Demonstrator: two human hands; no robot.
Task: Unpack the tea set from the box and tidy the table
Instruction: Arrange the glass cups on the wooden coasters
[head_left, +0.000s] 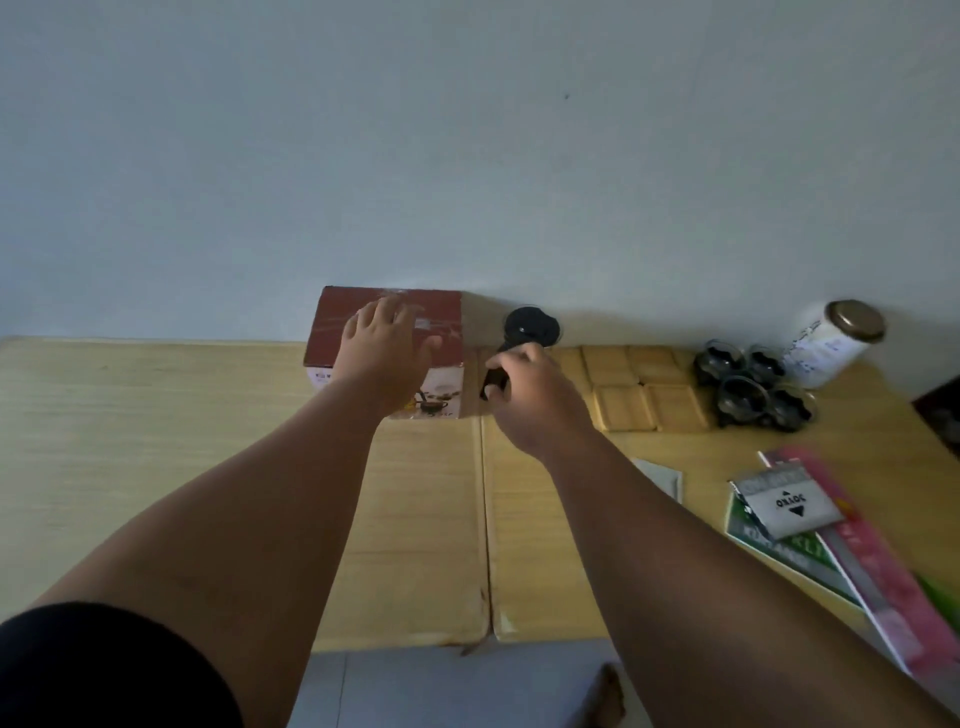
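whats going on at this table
A person is unpacking at a wooden table. Their left hand is spread open over the top of the red box. Their right hand grips the dark handle of a black-lidded pot beside it. To the right sit cups, a jar and packets.

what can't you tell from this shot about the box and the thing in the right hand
Head view, dim and soft:
- Whether the box is sealed or open: the left hand covers its top.
- What the black item is: the right hand, fingers round its handle, hides its middle.
- The jar label: too small and blurred to read.
- The pink packet: cut off by the right edge.
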